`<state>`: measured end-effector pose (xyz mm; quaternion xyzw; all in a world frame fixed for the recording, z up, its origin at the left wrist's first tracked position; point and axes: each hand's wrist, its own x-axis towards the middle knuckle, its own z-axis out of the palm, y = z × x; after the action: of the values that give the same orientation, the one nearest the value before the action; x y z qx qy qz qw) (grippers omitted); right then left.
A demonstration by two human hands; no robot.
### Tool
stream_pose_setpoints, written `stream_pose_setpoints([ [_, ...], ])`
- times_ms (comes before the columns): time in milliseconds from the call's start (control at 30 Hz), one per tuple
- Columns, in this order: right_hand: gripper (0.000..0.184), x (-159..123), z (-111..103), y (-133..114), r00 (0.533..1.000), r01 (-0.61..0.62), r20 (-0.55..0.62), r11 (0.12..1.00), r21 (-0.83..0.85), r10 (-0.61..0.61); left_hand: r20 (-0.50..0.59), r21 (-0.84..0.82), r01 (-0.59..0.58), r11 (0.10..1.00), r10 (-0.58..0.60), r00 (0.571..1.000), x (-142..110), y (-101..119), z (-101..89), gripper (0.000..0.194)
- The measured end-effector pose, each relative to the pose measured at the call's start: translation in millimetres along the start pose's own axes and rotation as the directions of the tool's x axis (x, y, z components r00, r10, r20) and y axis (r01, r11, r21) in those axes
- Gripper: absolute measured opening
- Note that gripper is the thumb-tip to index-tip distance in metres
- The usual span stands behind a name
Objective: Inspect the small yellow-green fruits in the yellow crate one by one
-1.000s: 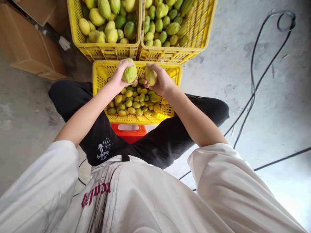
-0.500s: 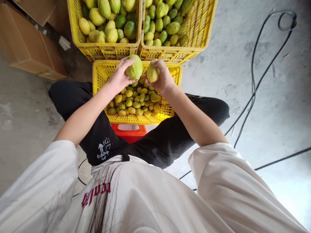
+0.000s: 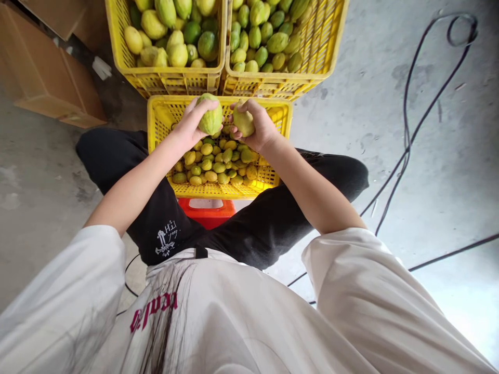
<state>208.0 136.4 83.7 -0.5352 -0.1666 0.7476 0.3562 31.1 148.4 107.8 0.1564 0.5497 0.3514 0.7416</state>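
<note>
Over the near yellow crate (image 3: 156, 111), my left hand (image 3: 190, 124) grips a large green-yellow lemon (image 3: 211, 115), thumb across its top. Just to the right, my right hand (image 3: 262, 124) is closed around a slightly smaller, yellower lemon (image 3: 244, 120). A small gap separates the two fruits. Below both hands, many smaller yellow and green lemons (image 3: 219, 168) lie in the near crate, some of them hidden by the hands.
Two more yellow crates stand beyond: the left one (image 3: 171, 78) holds larger lemons, the right one (image 3: 280, 80) greener ones. Cardboard boxes (image 3: 50, 67) are at upper left. A black cable (image 3: 407, 130) loops over the floor at right. An orange stool (image 3: 210, 214) shows between my legs.
Both hands have shifted slightly, the left lemon moving left and a little nearer to me. The right-hand lemon has turned, and the fingers around it have changed position.
</note>
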Motion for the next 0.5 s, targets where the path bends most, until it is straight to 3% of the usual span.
stream_pose_setpoints([
  [200,0.018,-2,4,-3,0.997,0.027,-0.07,0.999,-0.019,-0.028,-0.018,-0.041,0.008,0.999,-0.009,1.0,3,0,-1.1,0.027],
  [300,0.017,-8,11,-8,0.997,0.015,-0.082,0.998,0.053,-0.011,-0.034,-0.056,-0.013,0.998,0.011,0.999,1,4,2.9,0.023],
  [500,0.01,-10,15,-6,0.996,0.079,-0.038,0.992,0.1,-0.075,-0.026,-0.133,-0.019,0.991,0.015,1.0,1,9,2.6,0.031],
])
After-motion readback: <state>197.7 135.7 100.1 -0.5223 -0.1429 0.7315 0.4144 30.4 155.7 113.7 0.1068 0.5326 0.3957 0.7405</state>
